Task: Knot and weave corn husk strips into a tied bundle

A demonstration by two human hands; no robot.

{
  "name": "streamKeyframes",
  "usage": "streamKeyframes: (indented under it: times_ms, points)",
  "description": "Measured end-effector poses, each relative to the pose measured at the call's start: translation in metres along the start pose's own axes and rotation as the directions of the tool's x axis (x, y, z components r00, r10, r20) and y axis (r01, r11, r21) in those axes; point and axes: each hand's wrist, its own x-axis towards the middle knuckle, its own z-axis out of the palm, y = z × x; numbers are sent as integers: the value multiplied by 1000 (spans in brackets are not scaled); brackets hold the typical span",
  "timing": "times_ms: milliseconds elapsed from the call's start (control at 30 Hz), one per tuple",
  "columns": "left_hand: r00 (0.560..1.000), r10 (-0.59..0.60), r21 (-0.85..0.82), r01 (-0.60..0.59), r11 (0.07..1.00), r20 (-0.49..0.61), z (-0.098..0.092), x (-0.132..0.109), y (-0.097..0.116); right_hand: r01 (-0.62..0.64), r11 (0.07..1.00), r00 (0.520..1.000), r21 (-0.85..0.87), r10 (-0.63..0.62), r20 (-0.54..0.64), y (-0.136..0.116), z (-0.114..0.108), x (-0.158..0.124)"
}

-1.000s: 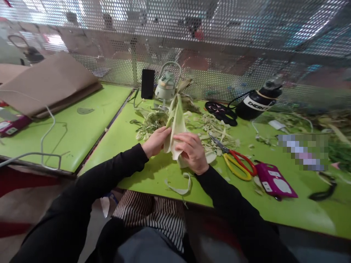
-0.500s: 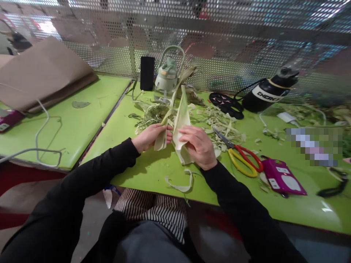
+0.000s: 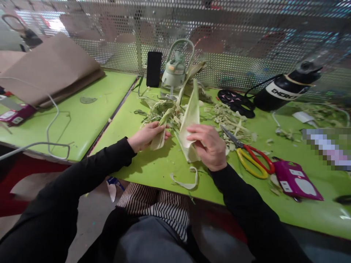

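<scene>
My left hand point(image 3: 148, 136) pinches a narrow pale-green corn husk point(image 3: 159, 138) between thumb and fingers, its upper end rising toward the pile. To its right, my right hand point(image 3: 210, 145) grips a broader, cream-coloured corn husk point(image 3: 192, 113), which stands upright with a pointed tip. The two husks are apart. Behind them lies a heap of shredded green and pale husk strips point(image 3: 161, 111). A curled husk strip point(image 3: 186, 182) rests on the table near the front edge, below my right hand.
Scissors point(image 3: 251, 159) with red and yellow handles lie right of my right hand, beside a purple power strip point(image 3: 298, 179). Behind the heap stand a phone point(image 3: 154, 69) and a green-lidded bottle point(image 3: 174, 73). A black bottle point(image 3: 286, 89) leans at the right; brown paper point(image 3: 60, 69) lies left.
My hands have moved slightly apart, each keeping its husk, so the gap between the husks is wider. The whole view has shifted a little as the head turned.
</scene>
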Motion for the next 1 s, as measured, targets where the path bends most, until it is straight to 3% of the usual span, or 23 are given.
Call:
streamKeyframes:
  times_ms: [133,300,633,867,1000]
  points:
    - [994,97,11,-98,995,43,25,3,-7,126,989,986,80,-133,96,-10,13,-3]
    - [996,64,-79,-59,995,69,41,1,-13,157,986,977,53,-163,135,-7,20,-6]
    - [985,-66,-172,94,981,160,35,2,2,115,989,972,90,-131,194,-3,11,-4]
    - [949,6,-158,47,986,315,26,7,-7,88,994,974,65,-99,204,-6,10,-1]
    - [975,-25,-148,59,987,223,26,5,-8,52,994,974,93,-71,214,-6,12,-2]
